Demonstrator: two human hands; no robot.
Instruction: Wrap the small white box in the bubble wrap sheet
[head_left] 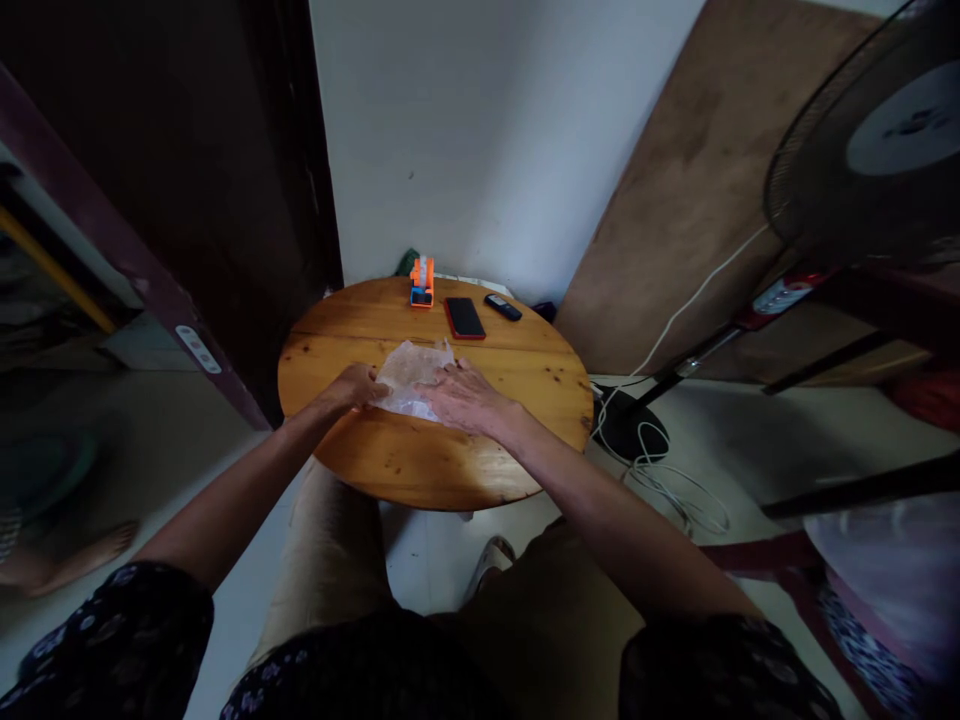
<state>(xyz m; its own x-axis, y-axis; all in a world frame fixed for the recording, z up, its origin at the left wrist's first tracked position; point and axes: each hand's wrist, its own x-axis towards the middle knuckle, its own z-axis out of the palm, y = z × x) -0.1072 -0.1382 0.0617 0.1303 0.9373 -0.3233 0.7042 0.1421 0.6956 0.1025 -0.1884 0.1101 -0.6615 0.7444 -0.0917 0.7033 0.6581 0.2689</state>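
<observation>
A crumpled clear plastic bag (411, 372) lies on the round wooden table (420, 460). My left hand (358, 386) grips the bag's left edge with curled fingers. My right hand (465, 398) rests flat on the bag's right side, fingers stretched out over it. Both forearms reach in from the bottom of the view.
At the table's far edge sit an orange and blue small box (421, 282), a dark phone in a red case (465, 318) and a black remote (502, 307). A standing fan (862, 160) with white cables (667, 480) is at right. Another person's foot (75, 560) is at left.
</observation>
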